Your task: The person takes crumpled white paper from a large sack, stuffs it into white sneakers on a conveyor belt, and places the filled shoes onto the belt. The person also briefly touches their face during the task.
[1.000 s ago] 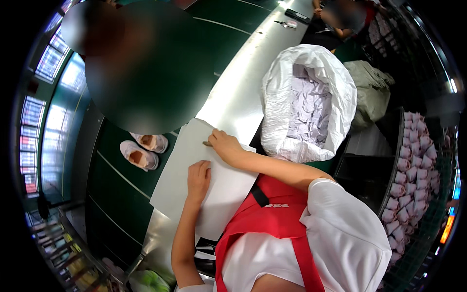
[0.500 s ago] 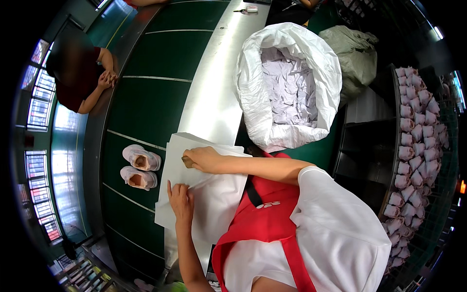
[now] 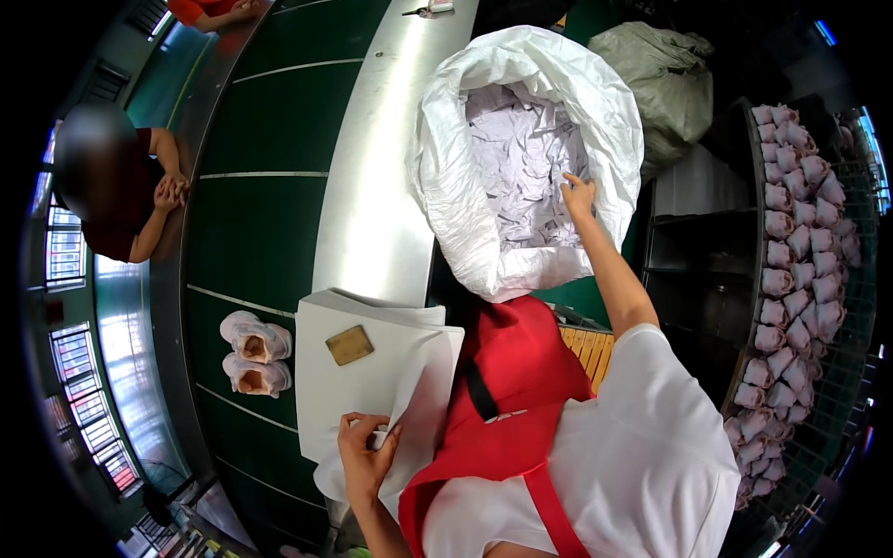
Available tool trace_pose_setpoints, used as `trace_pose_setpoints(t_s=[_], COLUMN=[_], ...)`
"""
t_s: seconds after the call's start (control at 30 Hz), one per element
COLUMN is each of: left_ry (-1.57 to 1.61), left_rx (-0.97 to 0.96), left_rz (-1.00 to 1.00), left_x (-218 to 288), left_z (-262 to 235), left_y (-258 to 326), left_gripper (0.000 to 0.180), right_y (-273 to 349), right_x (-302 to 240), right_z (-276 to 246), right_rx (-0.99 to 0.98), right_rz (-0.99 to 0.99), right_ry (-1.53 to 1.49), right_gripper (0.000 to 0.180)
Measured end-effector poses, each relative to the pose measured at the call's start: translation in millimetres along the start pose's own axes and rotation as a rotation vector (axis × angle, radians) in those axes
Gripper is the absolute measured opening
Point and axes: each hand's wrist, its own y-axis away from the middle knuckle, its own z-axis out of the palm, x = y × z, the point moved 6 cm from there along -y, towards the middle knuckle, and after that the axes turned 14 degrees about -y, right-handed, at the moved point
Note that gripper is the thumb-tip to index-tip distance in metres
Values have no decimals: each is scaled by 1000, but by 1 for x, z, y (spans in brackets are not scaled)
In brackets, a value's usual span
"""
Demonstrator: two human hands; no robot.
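Head view: a person in a red apron (image 3: pixel 539 353) extends the right hand (image 3: pixel 579 197), fingers parted, into a white sack (image 3: pixel 614 121) at 2 o'clock, over crumpled white pieces (image 3: pixel 516 158); whether the fingertips touch them is hard to make out. At 7 o'clock the left hand (image 3: pixel 366 456) bends thumb and fingers about a curled edge of white sheets (image 3: pixel 321 372) on the metal table (image 3: pixel 372 158); whether it pinches them cannot be told. A brown block (image 3: pixel 350 345) lies flat atop the sheets at 8 o'clock. The sack's bottom is hidden under its contents. A co-worker (image 3: pixel 116 228) at 10 o'clock, head blurred, clasps both hands; a second person (image 3: pixel 191 11), in orange, is cropped at 11 o'clock. A pale mark (image 3: pixel 507 415) on the apron is illegible. The sheets' 9 o'clock edge borders a green conveyor belt (image 3: pixel 260 139), where two pale shoes (image 3: pixel 249 339) sit just beside it. The table runs on toward 12 o'clock; the sack's mouth gapes wide around the right hand.
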Motion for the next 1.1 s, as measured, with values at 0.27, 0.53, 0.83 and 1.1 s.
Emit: trace_pose_setpoints(t_s=[0.27,0.53,0.83,1.1], left_ry=[-83,-95,68,416], left_rx=[-192,-191,-420,-448], left_rz=[163,333,656,138], left_x=[21,55,104,42], left_z=[18,20,16,37], left_y=[-29,-46,-54,-83], left_gripper=[13,15,16,17], right_y=[-18,76,131,248], right_x=[34,-109,-215,-296], right_z=[-4,-29,-83,-129], right_rx=[-89,-734,-944,-1766], right_rz=[44,68,90,-50], right_ry=[-559,-908,-1105,-1013], right_gripper=[21,52,42,63])
